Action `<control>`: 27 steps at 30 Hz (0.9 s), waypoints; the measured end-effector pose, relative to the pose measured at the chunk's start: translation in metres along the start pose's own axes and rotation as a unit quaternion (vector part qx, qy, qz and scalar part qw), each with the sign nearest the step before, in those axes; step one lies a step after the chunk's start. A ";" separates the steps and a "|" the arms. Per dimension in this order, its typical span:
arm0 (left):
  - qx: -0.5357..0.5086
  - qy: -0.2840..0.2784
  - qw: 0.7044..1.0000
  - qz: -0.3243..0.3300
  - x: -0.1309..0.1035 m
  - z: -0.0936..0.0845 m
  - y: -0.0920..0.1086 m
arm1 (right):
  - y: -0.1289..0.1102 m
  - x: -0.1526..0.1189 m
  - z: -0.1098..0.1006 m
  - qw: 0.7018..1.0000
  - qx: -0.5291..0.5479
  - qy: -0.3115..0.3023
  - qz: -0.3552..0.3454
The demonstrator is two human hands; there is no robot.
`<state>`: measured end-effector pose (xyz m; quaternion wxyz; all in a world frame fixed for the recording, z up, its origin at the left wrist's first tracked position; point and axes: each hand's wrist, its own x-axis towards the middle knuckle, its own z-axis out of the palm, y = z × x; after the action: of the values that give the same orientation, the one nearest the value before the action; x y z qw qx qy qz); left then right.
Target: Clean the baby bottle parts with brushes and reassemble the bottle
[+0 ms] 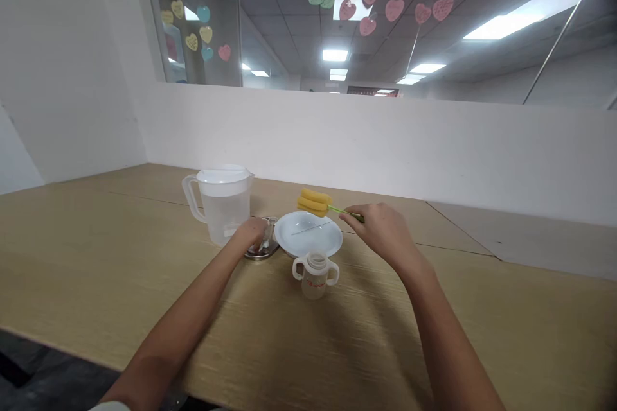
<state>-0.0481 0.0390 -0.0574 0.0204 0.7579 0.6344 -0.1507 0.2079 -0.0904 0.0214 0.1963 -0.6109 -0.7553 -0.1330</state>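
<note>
My right hand is closed around the green handle of a sponge bottle brush. The brush's yellow head is above the far side of a white bowl. A thin, pale, stick-like line crosses the inside of the bowl. To the bowl's left, my left hand reaches down over a round metal tray, its fingers bent and partly hidden. Beside those fingers stands a clear piece; what they grip is unclear. In front of the bowl, a two-handled baby bottle stands upright without a lid.
A lidded clear plastic pitcher with a handle stands behind my left hand, close to the tray. The wooden table runs back to a white wall. A window with heart-shaped notes is above.
</note>
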 end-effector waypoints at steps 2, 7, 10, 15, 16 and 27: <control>-0.005 -0.003 1.000 0.003 0.003 0.000 -0.002 | 0.000 0.000 0.000 1.000 0.000 -0.002 0.001; -0.015 0.011 1.000 0.009 -0.001 -0.013 -0.014 | 0.002 0.001 0.002 1.000 0.002 -0.004 0.002; -0.022 0.050 0.998 0.017 -0.008 -0.021 -0.018 | 0.004 0.002 0.003 1.000 0.004 -0.007 0.002; -0.026 0.110 0.993 0.021 -0.008 -0.015 -0.008 | 0.006 0.005 0.007 1.000 0.004 -0.023 0.001; -0.023 0.114 0.993 0.016 -0.006 -0.012 -0.004 | 0.006 0.005 0.008 1.000 0.003 -0.026 0.002; 0.012 0.087 0.996 -0.010 0.014 0.016 0.014 | 0.006 0.006 0.010 0.999 0.002 -0.033 0.000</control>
<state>-0.0357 0.0458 -0.0786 -0.0459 0.7617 0.6397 -0.0919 0.2119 -0.0796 0.0147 0.1727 -0.6143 -0.7618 -0.1116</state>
